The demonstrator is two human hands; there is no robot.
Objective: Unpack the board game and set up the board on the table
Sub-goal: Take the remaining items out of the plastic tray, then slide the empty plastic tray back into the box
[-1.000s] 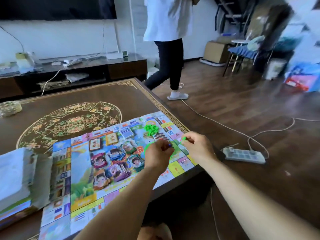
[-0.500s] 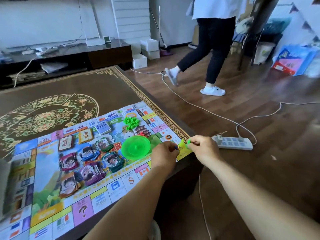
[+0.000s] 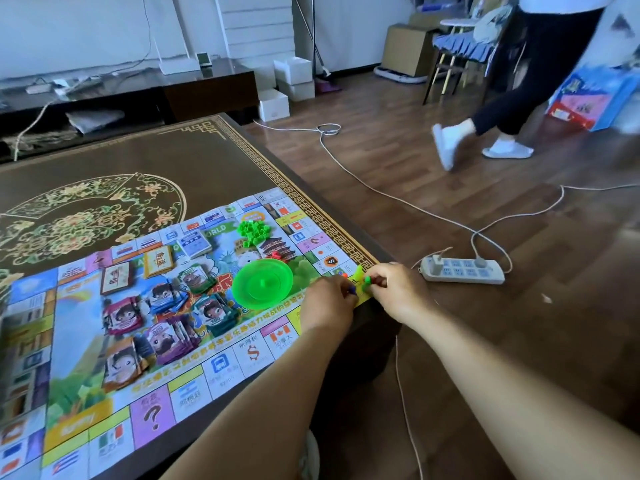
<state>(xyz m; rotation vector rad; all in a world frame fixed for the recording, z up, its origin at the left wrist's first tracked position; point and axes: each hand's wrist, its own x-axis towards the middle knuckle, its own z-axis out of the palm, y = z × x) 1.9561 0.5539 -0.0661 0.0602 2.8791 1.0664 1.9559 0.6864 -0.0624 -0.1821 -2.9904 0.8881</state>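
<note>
The colourful paper game board [image 3: 221, 367] lies flat on the dark patterned table [image 3: 145, 161]. On it sit several stacks of cards [image 3: 162, 317], a round green plastic disc [image 3: 262, 284] and a heap of small green houses [image 3: 254, 230]. At the board's near right corner, my left hand [image 3: 327, 304] pinches a small blue piece. Close beside it, my right hand [image 3: 398, 292] pinches a small green piece [image 3: 367, 280]. Both hands hover over the yellow corner square.
A white power strip [image 3: 462, 270] with cables lies on the wooden floor right of the table. A person's legs [image 3: 519, 98] cross the room at the back right. A low TV cabinet [image 3: 138, 95], white boxes [image 3: 291, 77] and a chair [image 3: 460, 50] stand behind.
My hands have stayed together at the board's corner while my view swung left to right. The green disc has come into sight. The person has walked from the back centre to the right.
</note>
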